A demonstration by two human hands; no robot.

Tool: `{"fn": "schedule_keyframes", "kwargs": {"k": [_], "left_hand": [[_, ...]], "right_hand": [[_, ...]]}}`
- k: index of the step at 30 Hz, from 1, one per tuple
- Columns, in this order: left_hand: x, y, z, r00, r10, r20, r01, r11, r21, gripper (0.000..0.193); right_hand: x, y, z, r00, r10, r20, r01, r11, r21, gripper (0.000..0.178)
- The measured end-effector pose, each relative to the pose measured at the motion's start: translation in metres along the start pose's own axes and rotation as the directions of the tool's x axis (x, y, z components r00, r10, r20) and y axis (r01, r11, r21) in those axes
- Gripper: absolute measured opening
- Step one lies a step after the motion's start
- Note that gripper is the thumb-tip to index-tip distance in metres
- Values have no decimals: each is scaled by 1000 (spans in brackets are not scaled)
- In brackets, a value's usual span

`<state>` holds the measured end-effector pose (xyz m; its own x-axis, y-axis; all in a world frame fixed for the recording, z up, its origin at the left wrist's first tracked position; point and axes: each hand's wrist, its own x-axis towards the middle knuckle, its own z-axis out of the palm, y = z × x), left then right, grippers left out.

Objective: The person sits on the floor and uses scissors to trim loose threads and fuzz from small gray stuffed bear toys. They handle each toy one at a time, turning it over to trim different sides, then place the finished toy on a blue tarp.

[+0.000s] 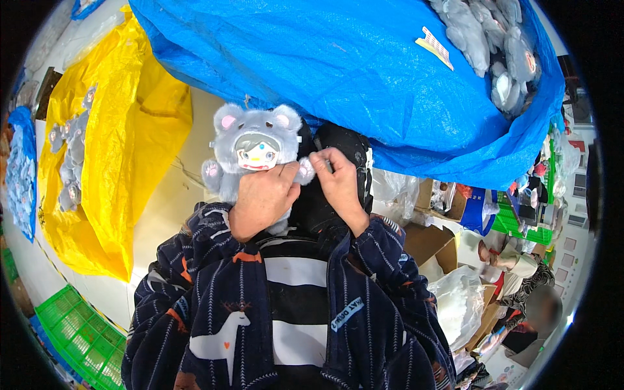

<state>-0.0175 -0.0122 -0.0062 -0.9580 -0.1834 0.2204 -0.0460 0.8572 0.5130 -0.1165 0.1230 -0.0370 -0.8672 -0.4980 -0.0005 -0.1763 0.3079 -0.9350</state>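
Observation:
A grey plush bear (226, 138) with pink inner ears and a doll face set in its head rests upright on my lap, face toward me. Across its belly, just below the doll face, my left hand (263, 198) is closed on it. My right hand (339, 188) pinches at the edge of the paw on the bear's right side in the view, thumb and forefinger together. Much of the bear's lower body is hidden behind my left hand and sleeve.
A large blue sack (338, 71) holding grey plush pieces (513, 58) lies ahead, reaching right. At left stands a yellow sack (117, 175) with more grey plush toys (75, 149). Green crates (81, 335), cardboard boxes (432, 247) and clear bags (458, 305) surround me. Another person (536, 305) is at right.

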Motion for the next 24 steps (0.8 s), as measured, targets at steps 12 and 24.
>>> {"fn": "schedule_keyframes", "kwargs": {"k": [12, 24], "left_hand": [[4, -2, -1, 1000, 11, -29, -13, 997, -71, 29], [2, -3, -1, 999, -27, -33, 25, 998, -63, 29]], "right_hand": [[-16, -16, -11, 904, 423, 61, -319, 575, 753, 24], [-10, -22, -31, 980, 197, -2, -192, 954, 229, 29]]}}
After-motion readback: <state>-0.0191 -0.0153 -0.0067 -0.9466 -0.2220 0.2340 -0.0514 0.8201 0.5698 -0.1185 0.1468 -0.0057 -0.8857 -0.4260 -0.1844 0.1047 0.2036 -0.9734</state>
